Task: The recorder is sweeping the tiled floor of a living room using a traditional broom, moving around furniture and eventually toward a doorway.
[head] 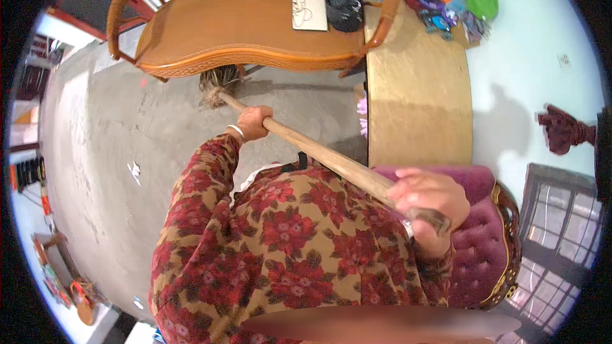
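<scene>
A mop with a long wooden handle (pixel 330 155) runs slantwise across the front of my body. My left hand (pixel 256 122), with a white bangle at the wrist, is closed around the lower part of the handle. Near the handle's upper end, my right hand (pixel 432 196) grips it, slightly blurred. The mop head (pixel 217 83), made of greyish-brown strands, rests on the grey concrete floor (pixel 158 129). Part of it is hidden beneath the front edge of a rattan bench (pixel 224 19).
On the bench lie a drawing pad (pixel 310 12) and a black cap (pixel 346 14). A wooden tabletop (pixel 420 105) flanks it on the right, with toys (pixel 440 21) at the far end. A purple tufted chair (pixel 478 243) stands close on my right. White scraps (pixel 135 172) litter the floor.
</scene>
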The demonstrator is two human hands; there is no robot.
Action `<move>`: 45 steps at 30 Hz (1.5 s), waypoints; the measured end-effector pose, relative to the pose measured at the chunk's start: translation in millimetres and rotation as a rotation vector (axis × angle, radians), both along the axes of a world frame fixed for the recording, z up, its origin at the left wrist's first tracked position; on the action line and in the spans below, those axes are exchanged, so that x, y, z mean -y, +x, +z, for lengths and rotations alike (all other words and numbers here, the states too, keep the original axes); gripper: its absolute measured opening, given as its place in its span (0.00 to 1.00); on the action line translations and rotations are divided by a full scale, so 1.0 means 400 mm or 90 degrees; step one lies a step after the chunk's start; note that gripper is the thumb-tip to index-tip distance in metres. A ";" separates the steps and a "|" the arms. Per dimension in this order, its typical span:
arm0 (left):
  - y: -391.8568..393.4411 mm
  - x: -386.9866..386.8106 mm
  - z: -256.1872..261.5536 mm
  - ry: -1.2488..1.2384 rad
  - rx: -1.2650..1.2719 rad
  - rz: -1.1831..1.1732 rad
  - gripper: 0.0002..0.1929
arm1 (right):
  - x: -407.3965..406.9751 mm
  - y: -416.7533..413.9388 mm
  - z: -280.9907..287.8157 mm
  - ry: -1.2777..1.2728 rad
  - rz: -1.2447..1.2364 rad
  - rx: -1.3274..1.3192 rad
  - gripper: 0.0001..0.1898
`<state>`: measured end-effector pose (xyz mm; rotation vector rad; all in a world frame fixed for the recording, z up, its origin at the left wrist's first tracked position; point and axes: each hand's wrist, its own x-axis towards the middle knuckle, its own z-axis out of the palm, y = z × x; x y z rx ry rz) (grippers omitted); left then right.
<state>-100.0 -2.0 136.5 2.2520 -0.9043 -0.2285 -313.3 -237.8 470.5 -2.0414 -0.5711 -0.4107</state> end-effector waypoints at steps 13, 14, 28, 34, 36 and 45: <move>-0.141 -0.101 -0.063 0.019 -0.164 0.015 0.10 | -0.026 0.019 -0.082 0.444 0.037 -0.188 0.17; -0.142 -0.093 -0.058 0.015 -0.188 0.039 0.10 | -0.022 0.031 -0.082 0.437 0.041 -0.180 0.17; -0.128 -0.051 -0.104 0.003 -0.244 0.042 0.15 | 0.063 0.131 -0.135 0.549 0.163 -0.189 0.14; -0.094 -0.033 -0.184 -0.044 -0.182 0.050 0.19 | 0.086 0.167 -0.135 0.562 0.144 -0.193 0.13; -0.100 -0.031 -0.168 -0.051 -0.192 0.063 0.19 | 0.092 0.181 -0.137 0.568 0.149 -0.199 0.11; -0.138 -0.010 -0.162 0.054 -0.239 0.083 0.17 | 0.118 0.187 -0.148 0.573 0.111 -0.237 0.12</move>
